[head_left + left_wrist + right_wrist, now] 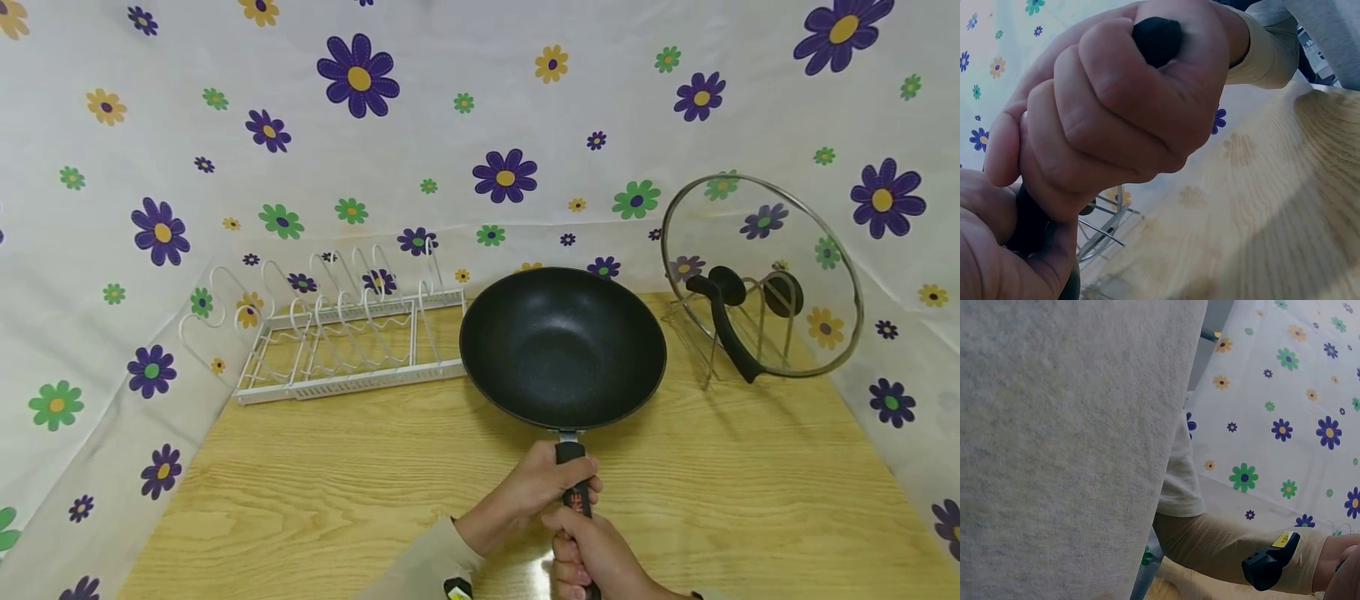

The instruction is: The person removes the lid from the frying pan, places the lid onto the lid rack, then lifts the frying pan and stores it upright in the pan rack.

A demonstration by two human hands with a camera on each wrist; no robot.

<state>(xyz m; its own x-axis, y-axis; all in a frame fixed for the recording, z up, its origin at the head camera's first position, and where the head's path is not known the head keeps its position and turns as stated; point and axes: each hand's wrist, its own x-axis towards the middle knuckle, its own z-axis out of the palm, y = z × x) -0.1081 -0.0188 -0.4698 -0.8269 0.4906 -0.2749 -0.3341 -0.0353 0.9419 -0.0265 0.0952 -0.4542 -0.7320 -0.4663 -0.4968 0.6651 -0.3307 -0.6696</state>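
Note:
A black wok [562, 350] is tilted with its dark inside facing me, its long handle [576, 498] pointing toward me. My left hand [534, 482] grips the handle close to the pan, thumb laid over the top. Just below it, my right hand [596, 554] wraps the lower part of the same handle. From the left wrist view, the right hand [1110, 100] is a closed fist with the black handle end [1157, 41] poking out, and part of the left hand [997, 244] shows at the lower left. Clothing fills most of the right wrist view.
A white wire dish rack [352, 385] stands left of the wok on the wooden table [315, 500]. To the right, a glass lid [795, 225] with a black handle [731, 337] leans upright in a wire stand [708, 367]. Flower-printed cloth [450, 50] surrounds the table.

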